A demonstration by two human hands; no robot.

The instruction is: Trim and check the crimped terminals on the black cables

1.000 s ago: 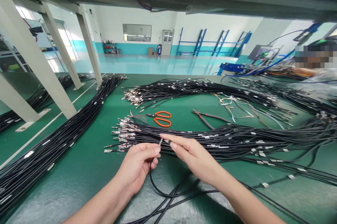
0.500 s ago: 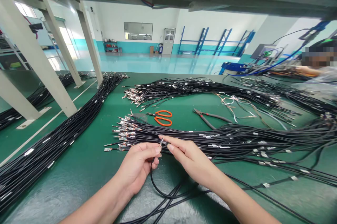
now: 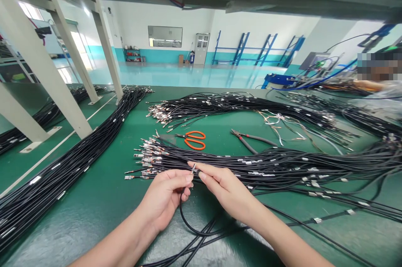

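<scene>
Here we are, our left hand pinched thumb to forefinger on a cable, and the metal terminal pokes up just past those fingertips! The cable loops down below the hand and off to the right, toward our right forearm. In close comes our right hand, thumb and forefinger nearly together on a small dark piece just right of the terminal; whether the two touch, we can't tell. So the terminal sits between our hands, in front of the bundle. Beyond that lie the orange scissors and, farther right, the pliers, handles spread on the bench.
</scene>
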